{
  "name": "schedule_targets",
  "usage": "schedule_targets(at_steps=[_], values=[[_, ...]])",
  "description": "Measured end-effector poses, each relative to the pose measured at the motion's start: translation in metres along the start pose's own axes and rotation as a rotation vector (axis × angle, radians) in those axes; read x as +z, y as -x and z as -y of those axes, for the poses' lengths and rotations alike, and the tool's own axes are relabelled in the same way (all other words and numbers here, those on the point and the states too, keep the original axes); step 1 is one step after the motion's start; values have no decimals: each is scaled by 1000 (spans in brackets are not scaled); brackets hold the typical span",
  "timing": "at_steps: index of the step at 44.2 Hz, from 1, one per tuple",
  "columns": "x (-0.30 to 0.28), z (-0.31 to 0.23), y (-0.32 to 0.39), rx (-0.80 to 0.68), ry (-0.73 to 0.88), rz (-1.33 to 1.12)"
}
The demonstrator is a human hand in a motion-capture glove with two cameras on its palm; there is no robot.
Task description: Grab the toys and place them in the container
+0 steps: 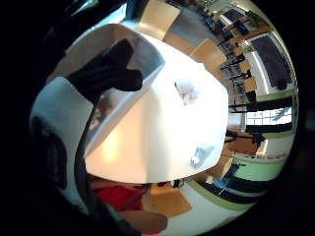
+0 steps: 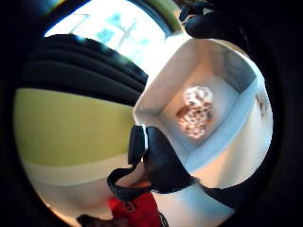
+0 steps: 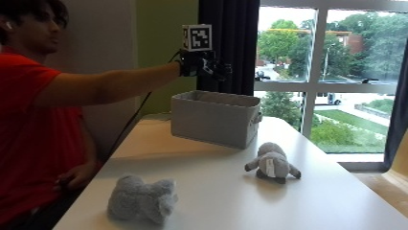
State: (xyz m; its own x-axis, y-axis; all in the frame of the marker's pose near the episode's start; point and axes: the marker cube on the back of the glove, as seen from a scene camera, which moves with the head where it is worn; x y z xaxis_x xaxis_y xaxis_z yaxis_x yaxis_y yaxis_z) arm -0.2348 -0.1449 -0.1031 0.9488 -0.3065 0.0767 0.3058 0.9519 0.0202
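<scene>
In the outside view, the black-gloved right hand (image 3: 203, 64) is being held above the grey fabric container (image 3: 215, 117) with relaxed fingers gripping nothing; two grey plush toys, one (image 3: 273, 162) near the container and another (image 3: 141, 198) at the near edge, are lying on the white table (image 3: 210, 191). In the thumb-side view, a spotted plush toy (image 2: 195, 112) is lying inside. The near toy risks being knocked off when reached for. No writing is being shown
</scene>
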Motion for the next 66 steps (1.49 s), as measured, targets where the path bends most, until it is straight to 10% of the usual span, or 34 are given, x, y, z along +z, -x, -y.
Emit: schedule_targets(at_steps=[66], values=[[115,-262,-374,689,37,-178]])
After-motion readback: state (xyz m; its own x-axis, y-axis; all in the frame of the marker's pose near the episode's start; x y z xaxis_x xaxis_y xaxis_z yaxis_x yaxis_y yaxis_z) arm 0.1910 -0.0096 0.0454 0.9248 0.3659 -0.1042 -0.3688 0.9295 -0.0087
